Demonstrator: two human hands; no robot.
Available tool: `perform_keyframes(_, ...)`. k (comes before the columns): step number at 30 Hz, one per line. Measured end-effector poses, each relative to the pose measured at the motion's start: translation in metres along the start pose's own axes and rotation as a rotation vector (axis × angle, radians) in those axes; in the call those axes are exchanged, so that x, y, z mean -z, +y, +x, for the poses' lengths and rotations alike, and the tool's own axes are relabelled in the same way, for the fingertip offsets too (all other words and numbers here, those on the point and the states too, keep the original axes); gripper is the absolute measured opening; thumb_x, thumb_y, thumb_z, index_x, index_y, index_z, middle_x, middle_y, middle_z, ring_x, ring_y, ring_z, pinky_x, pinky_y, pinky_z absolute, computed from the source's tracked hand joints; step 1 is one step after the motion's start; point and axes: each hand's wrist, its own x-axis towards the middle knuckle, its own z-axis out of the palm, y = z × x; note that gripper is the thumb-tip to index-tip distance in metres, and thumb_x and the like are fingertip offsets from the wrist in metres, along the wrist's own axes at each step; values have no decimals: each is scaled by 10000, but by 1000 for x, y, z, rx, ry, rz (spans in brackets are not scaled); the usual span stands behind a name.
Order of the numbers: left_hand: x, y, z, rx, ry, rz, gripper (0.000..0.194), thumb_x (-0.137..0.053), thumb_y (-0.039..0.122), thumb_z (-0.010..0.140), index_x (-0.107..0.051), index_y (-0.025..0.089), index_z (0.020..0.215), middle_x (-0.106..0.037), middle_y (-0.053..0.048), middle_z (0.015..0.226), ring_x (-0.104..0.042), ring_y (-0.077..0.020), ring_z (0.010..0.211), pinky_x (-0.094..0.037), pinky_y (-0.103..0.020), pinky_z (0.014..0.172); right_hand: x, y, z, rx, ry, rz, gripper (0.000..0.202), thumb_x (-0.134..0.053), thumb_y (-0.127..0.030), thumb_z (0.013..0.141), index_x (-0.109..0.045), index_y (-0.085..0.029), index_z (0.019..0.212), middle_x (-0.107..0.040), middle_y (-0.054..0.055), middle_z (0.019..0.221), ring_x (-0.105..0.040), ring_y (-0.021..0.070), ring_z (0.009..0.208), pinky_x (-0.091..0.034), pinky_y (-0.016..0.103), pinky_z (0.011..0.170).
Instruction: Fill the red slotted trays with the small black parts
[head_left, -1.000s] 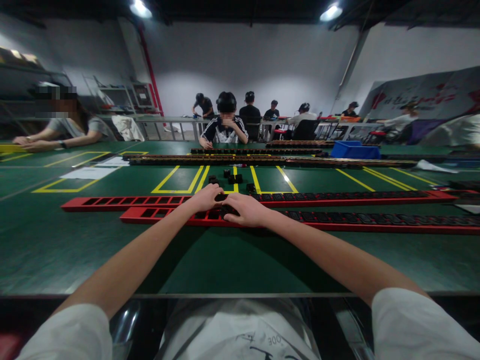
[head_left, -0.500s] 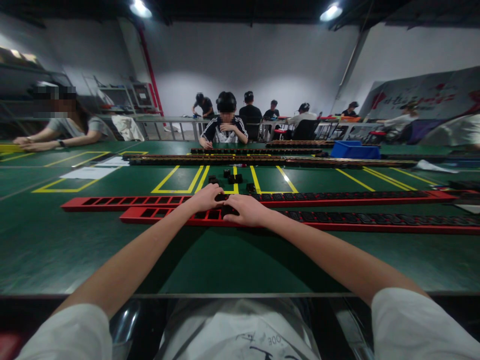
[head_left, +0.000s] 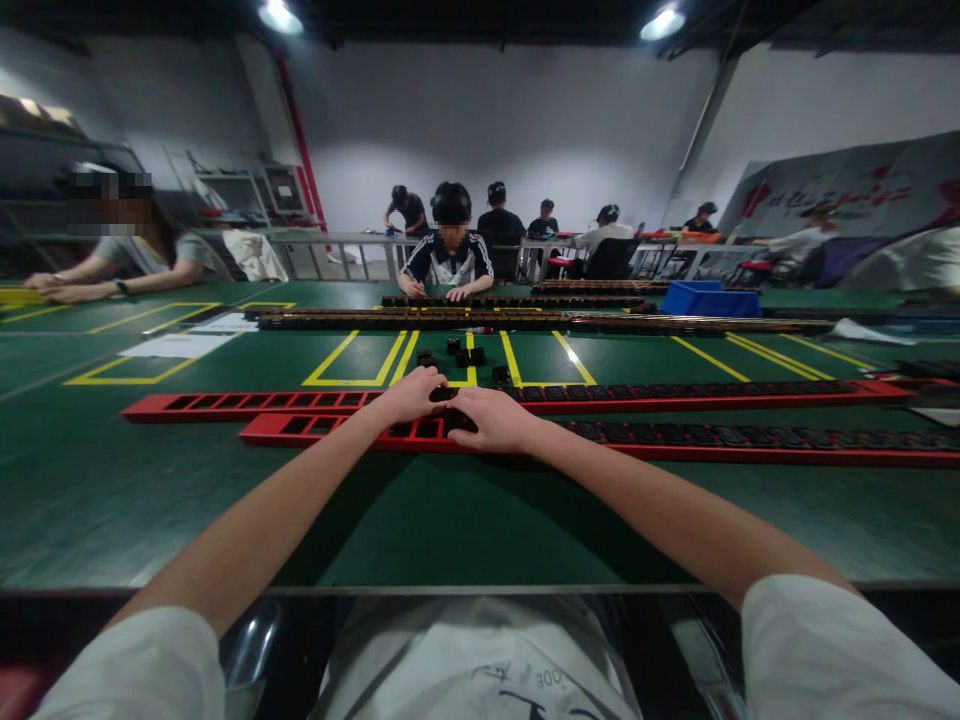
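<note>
Two long red strips with square slots lie across the table, a near red strip [head_left: 259, 432] and a far red strip [head_left: 142, 408]. Black square parts [head_left: 720, 436] fill their right-hand slots, while slots at the left ends are bare. Over the near strip, my right hand [head_left: 491, 418] is closed with thumb and fingers around a small black part [head_left: 456, 422]. My left hand [head_left: 412, 395] is bent inward with curled fingers, its tips meeting the right fingertips. What the left fingers grip is hidden. Several loose black parts [head_left: 471, 357] lie just beyond my hands.
Long dark strips [head_left: 337, 318] run across the table farther back, with a blue bin [head_left: 709, 300] behind them. White papers [head_left: 180, 345] lie at the left. A person [head_left: 450, 260] sits opposite; another person [head_left: 150, 255] leans on the table at the left. Yellow tape marks the tabletop.
My hands stay at almost the same spot on the near strip. The person opposite has lowered a hand from the face to the table.
</note>
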Motion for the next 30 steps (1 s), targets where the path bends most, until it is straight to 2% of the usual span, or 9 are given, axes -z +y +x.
perform_keyframes(21,-2,-1,1,-2,6,7,349,-563,475,914,-652,191,1096,-617,-89,1049,-569,-250,1018,-458,-367,920,0,1,-1,14,-1,10,485,-660,-389,900,-589,-137,1308,-671,145,1152,-618,269,1074,-497,384,894)
perform_keyframes(30,-2,-2,0,-4,6,-5,401,-560,517,910,-651,180,1108,-611,-98,1064,-569,-258,1033,-456,-367,918,1,-1,1,-33,-64,-30,406,-636,-418,920,-638,-113,1188,-682,145,1094,-633,256,993,-502,365,856)
